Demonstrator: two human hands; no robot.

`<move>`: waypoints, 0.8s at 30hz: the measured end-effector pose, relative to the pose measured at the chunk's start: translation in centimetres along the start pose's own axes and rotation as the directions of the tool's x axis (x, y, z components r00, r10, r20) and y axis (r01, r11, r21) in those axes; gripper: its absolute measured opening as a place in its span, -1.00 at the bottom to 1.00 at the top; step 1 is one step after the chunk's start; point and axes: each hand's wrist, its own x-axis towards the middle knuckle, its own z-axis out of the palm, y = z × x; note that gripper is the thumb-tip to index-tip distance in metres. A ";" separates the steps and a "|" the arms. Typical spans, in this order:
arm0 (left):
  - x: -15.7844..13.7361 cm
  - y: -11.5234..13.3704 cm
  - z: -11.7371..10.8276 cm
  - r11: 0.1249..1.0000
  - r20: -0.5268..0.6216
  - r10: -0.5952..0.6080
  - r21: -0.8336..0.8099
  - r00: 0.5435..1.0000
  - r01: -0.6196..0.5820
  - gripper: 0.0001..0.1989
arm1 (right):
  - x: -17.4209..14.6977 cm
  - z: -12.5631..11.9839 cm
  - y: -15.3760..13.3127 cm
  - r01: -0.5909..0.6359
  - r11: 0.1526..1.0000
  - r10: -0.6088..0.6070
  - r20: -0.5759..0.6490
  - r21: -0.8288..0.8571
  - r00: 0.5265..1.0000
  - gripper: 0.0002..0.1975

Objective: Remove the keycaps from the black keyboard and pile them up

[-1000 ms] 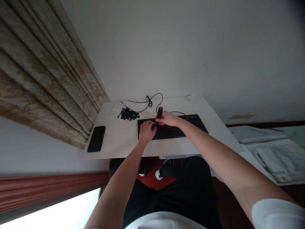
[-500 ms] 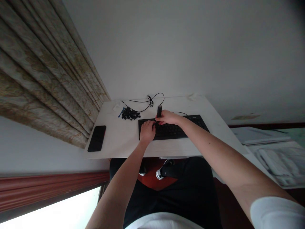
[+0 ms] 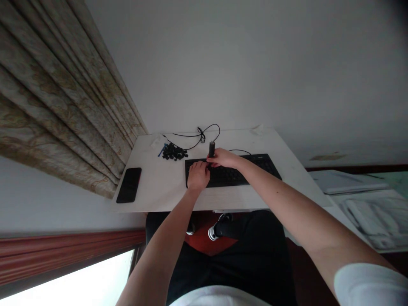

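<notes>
A black keyboard (image 3: 229, 177) lies on the white table. My left hand (image 3: 198, 175) rests over its left part, fingers laid out across the keys and thumb close to the tool. My right hand (image 3: 222, 158) is closed around a black-handled tool (image 3: 212, 148), held upright with its lower end down at the keyboard. The tip of that tool is hidden by my fingers, so its exact kind does not show. Just beyond the keyboard's left corner sits a pile of small black keycaps (image 3: 174, 151), with a thin blue piece (image 3: 162, 150) at its left side.
A black phone (image 3: 129, 185) lies near the left edge of the table (image 3: 165, 187). A looped black cable (image 3: 201, 135) runs along the back by the wall. The curtain (image 3: 79, 97) hangs at the left. White bundles (image 3: 366, 216) stand low at the right.
My right hand and the upright tool have shifted very slightly left. My left hand has edged a little to the right, nearer the tool.
</notes>
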 end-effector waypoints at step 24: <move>0.1 -0.4 0.0 1.000 0.023 -0.015 -0.013 1.000 0.015 -0.76 | -1.7 1.8 -0.3 0.150 0.971 -0.171 -0.106 -0.186 0.980 -0.87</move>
